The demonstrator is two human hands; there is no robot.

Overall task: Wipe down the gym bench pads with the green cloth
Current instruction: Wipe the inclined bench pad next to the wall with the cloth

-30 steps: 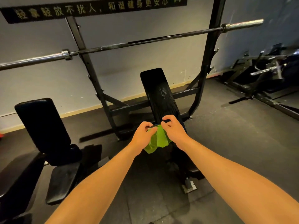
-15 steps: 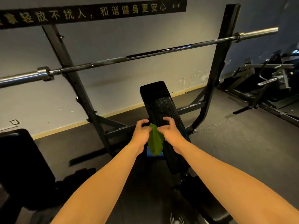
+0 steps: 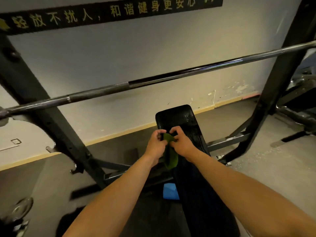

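Middle of the frame: left hand [image 3: 156, 145] and right hand [image 3: 182, 144] both pinch the green cloth [image 3: 169, 153] (probably bunching it up) above the black bench pad [image 3: 177, 118], ready to wipe.

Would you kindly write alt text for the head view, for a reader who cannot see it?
A left hand and a right hand pinch a green cloth over a black bench pad, beneath a racked barbell.
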